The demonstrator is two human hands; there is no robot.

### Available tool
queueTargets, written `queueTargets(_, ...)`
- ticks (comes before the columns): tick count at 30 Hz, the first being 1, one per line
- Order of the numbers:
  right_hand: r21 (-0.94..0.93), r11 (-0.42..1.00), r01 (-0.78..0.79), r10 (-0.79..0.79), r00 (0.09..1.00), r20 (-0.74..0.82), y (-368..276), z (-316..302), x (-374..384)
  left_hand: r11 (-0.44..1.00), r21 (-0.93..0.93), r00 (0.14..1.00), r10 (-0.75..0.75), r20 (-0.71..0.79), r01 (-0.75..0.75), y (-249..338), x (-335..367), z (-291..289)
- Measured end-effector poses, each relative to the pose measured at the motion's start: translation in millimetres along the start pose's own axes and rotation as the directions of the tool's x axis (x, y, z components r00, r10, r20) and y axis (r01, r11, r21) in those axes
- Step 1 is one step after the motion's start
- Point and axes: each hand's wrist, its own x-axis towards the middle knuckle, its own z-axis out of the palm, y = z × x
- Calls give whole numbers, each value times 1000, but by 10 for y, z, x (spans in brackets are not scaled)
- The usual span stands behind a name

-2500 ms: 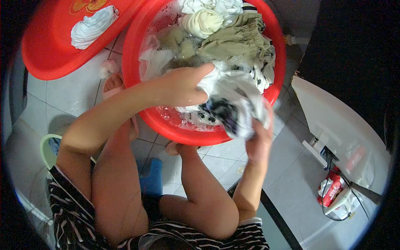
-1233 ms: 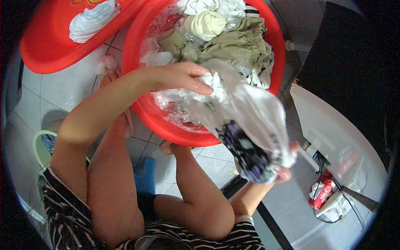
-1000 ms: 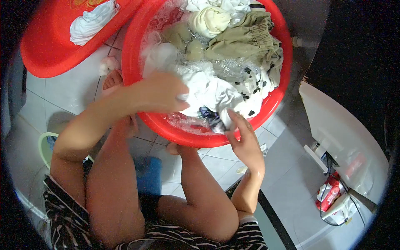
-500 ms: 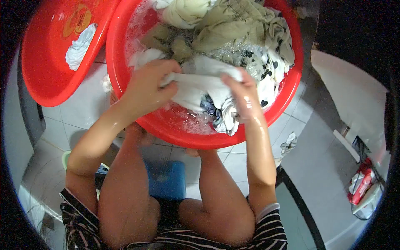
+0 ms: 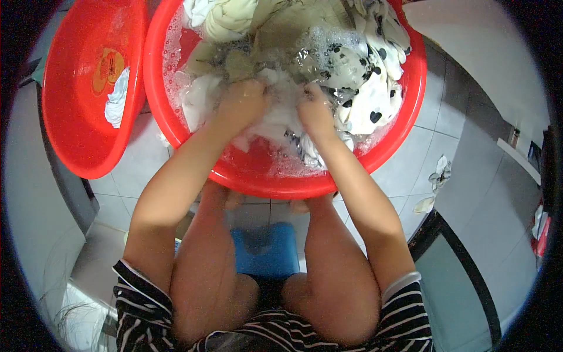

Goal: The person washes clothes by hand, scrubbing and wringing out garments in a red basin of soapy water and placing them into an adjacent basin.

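Note:
Both of my hands are down in the sudsy water of a large red basin (image 5: 275, 189), closed on a wet white garment (image 5: 278, 117). My left hand (image 5: 243, 105) grips its left part, fingertips partly lost in the water. A short way across, my right hand (image 5: 316, 111) has hold of the other side. A dark-patterned striped piece (image 5: 311, 154) trails below my right hand. Olive-beige clothes (image 5: 293, 26) lie soaked at the far side. To the right sits a white garment with black hearts (image 5: 375, 97), partly bubbled up above the foam.
A second red basin (image 5: 61, 132) stands at the left, tilted, with a bunched pale cloth (image 5: 117, 100) in it. A blue stool (image 5: 267, 249) is between my legs. Crumpled pale things (image 5: 438, 176) lie on the tiled floor near a dark-framed glass panel (image 5: 457, 281).
My hands have lowered the white garment from above the basin into the water. The whole view has shifted, with the left basin showing more fully.

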Motion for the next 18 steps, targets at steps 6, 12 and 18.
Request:
queueTargets(6,670,141,-728,375,666,645,-564,-158,55,869,-486,921,-107,-374,-96,95,162,552)
queueTargets(12,831,64,-553,206,822,531,-1098,-265,-460,860,-117,755,360,-548,-496,459,-299,-47)
queueTargets(18,958,33,-284,109,954,278,-751,-244,-569,817,-316,790,249,-561,-482,754,-372,-77)
